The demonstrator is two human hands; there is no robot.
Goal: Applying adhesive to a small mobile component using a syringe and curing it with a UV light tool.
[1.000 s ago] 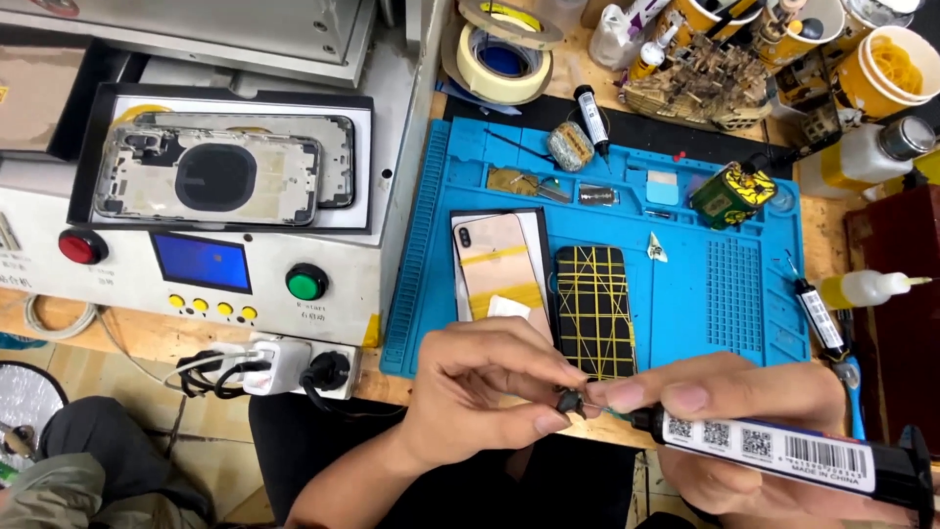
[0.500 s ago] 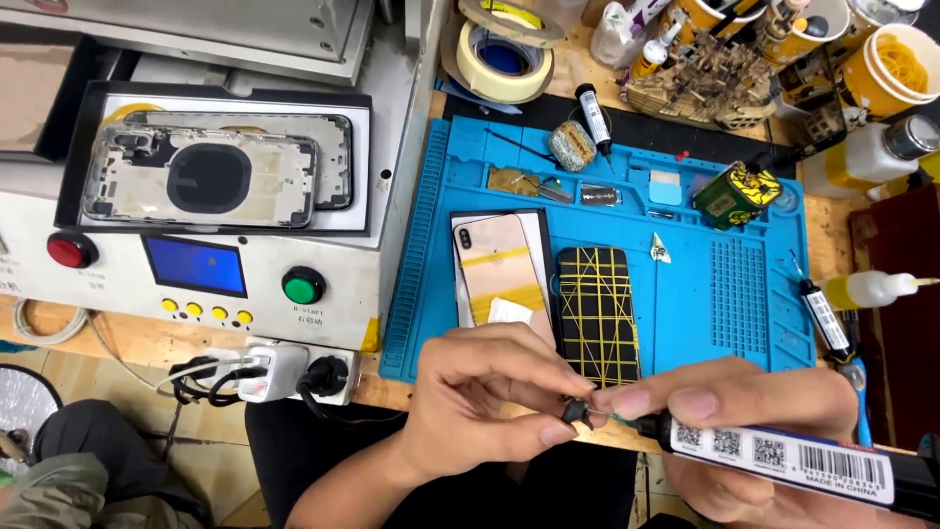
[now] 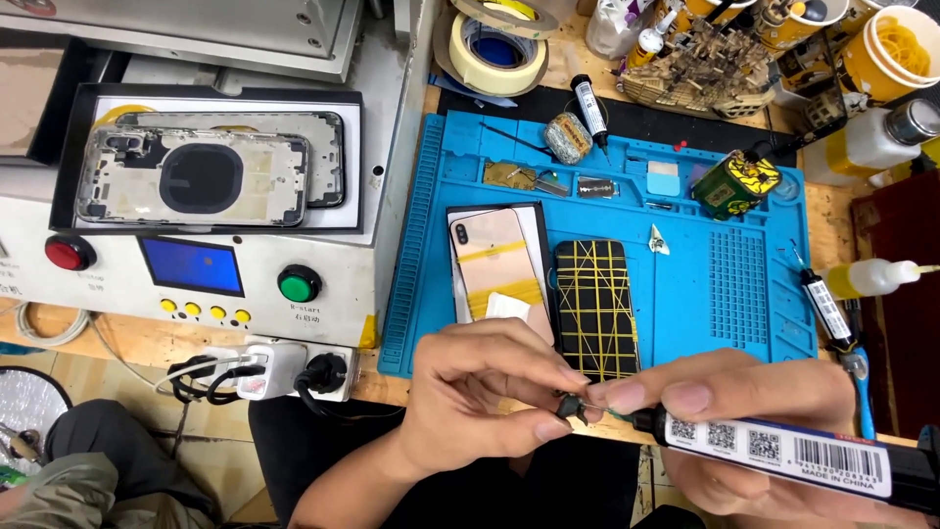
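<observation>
Black cap: pinched in our left hand (image 3: 485, 397) fingertips, small black cap (image 3: 568, 405) just off the tube tip.
Right hand: our right hand (image 3: 749, 431) wrapped shut around a black glue tube (image 3: 774, 453), nozzle touching the cap.
Beyond hands: blue work mat (image 3: 744, 294); gold phone back (image 3: 494, 264) beside a black panel with yellow tape (image 3: 595, 304).

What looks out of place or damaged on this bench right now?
The black phone panel on the blue mat is crisscrossed with yellow lines, unlike the plain gold phone back beside it. On the machine, a phone frame lies stripped bare. No spill is visible.
</observation>
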